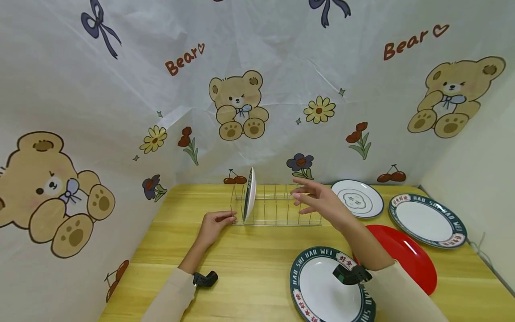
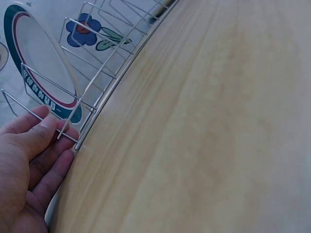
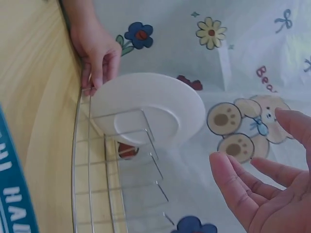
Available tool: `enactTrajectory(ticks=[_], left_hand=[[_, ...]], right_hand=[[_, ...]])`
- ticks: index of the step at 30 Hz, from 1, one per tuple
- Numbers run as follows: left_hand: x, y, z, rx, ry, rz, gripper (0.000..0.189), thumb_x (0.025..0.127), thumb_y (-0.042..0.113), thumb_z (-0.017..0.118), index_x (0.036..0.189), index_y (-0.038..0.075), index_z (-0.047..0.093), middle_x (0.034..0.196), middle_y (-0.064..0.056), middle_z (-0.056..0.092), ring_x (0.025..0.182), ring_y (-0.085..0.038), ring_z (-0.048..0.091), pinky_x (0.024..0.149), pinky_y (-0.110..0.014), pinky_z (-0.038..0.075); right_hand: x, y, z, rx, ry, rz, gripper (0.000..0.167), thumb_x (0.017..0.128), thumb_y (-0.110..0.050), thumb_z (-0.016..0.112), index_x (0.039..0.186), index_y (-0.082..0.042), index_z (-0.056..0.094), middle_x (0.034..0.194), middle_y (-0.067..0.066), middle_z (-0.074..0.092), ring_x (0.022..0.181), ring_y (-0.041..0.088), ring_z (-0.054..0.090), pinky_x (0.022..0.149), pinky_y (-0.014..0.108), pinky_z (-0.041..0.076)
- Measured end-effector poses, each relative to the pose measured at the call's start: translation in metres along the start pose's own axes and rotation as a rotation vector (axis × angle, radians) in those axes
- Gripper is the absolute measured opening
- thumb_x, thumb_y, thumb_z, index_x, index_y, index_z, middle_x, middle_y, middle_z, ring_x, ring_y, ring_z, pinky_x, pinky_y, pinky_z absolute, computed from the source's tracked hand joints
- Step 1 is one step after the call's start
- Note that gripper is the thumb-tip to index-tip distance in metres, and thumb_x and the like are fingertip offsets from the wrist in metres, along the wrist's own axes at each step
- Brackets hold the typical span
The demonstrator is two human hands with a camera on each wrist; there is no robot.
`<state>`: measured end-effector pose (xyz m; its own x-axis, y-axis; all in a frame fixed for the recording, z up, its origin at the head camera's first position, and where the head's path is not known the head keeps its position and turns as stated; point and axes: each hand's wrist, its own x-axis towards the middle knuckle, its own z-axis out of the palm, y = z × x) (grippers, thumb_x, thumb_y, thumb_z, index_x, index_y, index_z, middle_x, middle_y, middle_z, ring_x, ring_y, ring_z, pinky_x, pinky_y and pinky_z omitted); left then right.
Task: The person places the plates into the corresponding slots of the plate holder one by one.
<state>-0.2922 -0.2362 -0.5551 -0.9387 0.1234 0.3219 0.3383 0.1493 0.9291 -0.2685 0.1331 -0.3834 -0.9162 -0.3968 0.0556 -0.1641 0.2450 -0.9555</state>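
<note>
A wire dish rack (image 1: 281,225) stands on the wooden table in the head view. One white plate with a green patterned rim (image 1: 250,195) stands on edge in its left-hand slots. At the rack's left end my left hand (image 1: 215,227) pinches the end wire between thumb and fingers, close to the plate's lower edge in the left wrist view. My right hand (image 1: 318,200) hovers over the rack's right part, fingers spread and holding nothing. In the right wrist view, the pale back of the upright plate (image 3: 150,104) faces that hand across a gap.
Right of the rack lie a white plate with a thin dark rim (image 1: 356,199) and a green-rimmed plate (image 1: 426,220). A red plate (image 1: 402,255) lies partly under my right forearm. Nearer is another green-rimmed plate (image 1: 326,286). A bear-print cloth (image 1: 277,147) hangs behind.
</note>
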Motion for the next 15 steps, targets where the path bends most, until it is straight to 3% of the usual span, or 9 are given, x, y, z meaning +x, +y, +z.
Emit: enactTrajectory(ticks=[5, 10, 15], left_hand=[[0.002, 0.0, -0.001, -0.001, 0.0, -0.023, 0.023, 0.093, 0.004, 0.073, 0.115, -0.003, 0.075, 0.111, -0.018, 0.074, 0.096, -0.025, 0.075, 0.082, -0.028, 0.061], [0.0, -0.001, -0.001, 0.012, 0.01, -0.036, 0.021, 0.093, 0.004, 0.073, 0.113, 0.001, 0.077, 0.11, -0.014, 0.075, 0.095, -0.023, 0.075, 0.082, -0.028, 0.061], [0.0, -0.002, -0.001, 0.008, 0.005, -0.021, 0.021, 0.094, 0.006, 0.073, 0.114, 0.002, 0.077, 0.109, -0.015, 0.075, 0.095, -0.023, 0.075, 0.082, -0.029, 0.062]], right_hand=[[-0.03, 0.008, -0.021, -0.07, 0.089, -0.01, 0.057, 0.1, -0.035, 0.066, 0.152, -0.018, 0.049, 0.133, 0.018, 0.063, 0.114, 0.041, 0.063, 0.083, 0.038, 0.063], [-0.059, 0.018, -0.046, -0.123, 0.171, 0.002, 0.056, 0.103, -0.036, 0.062, 0.153, -0.014, 0.047, 0.135, 0.02, 0.061, 0.106, 0.021, 0.068, 0.081, 0.032, 0.062], [-0.086, 0.03, -0.072, -0.187, 0.247, 0.085, 0.059, 0.103, -0.044, 0.058, 0.155, -0.019, 0.044, 0.141, 0.021, 0.057, 0.099, 0.005, 0.068, 0.079, 0.029, 0.062]])
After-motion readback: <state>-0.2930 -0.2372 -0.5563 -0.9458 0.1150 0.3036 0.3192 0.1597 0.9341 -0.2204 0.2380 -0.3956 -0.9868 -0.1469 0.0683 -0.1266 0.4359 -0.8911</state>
